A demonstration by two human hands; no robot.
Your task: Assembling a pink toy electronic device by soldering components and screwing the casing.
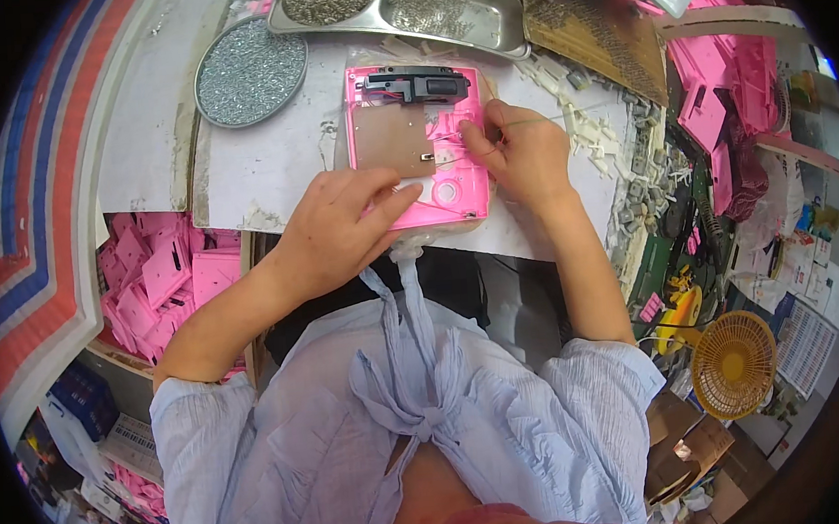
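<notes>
A pink plastic casing (466, 200) lies open-side up on the table in front of me. A flat brown board (388, 139) sits inside it, with a black speaker-like part (418, 85) along the far edge. My left hand (345, 214) grips the casing's near left corner, its fingers reaching over the board's near edge. At the right edge, the thumb and forefinger of my right hand (523, 150) are pinched together on what looks like a thin wire (536, 120), which trails off to the right. Their tips partly cover the wire.
A round dish of small silvery pieces (252, 72) stands at the far left, beside a metal tray with small parts (511, 28). Loose small plastic parts (585, 137) lie to the right. Pink casings fill a bin (156, 278) at left; a yellow fan (733, 363) stands at right.
</notes>
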